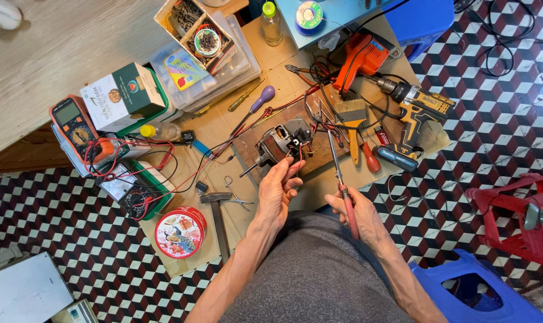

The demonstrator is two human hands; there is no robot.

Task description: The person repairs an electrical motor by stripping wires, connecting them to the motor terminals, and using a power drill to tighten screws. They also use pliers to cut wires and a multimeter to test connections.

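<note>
- Left first: left hand (pixel 278 190) raised over the near edge of the wooden board (pixel 247 140), fingers curled and pinched at thin wires (pixel 298 157) leading off the small electric motor (pixel 278 143); apparently closed on them, though the exact pinch is hard to make out.
- Motor lying on that board, mid-bench, just beyond the fingertips; long axis along its shaft, running from lower left to upper right, shaft tip pointing down-left toward the hammer (pixel 216 215).
- Right hand (pixel 358 214) wrapped tight around the red handle of long-nosed pliers (pixel 338 170); tool's long axis near upright in the picture, tip aimed away from the body at the wires beside the motor.
- Likely trouble: a hard tug snapping a fine lead, or dragging the unclamped motor off the board.
- Also possible: plier tip slipping into the pinching fingers, or snagging the loose red leads (pixel 164 158) nearby.
</note>
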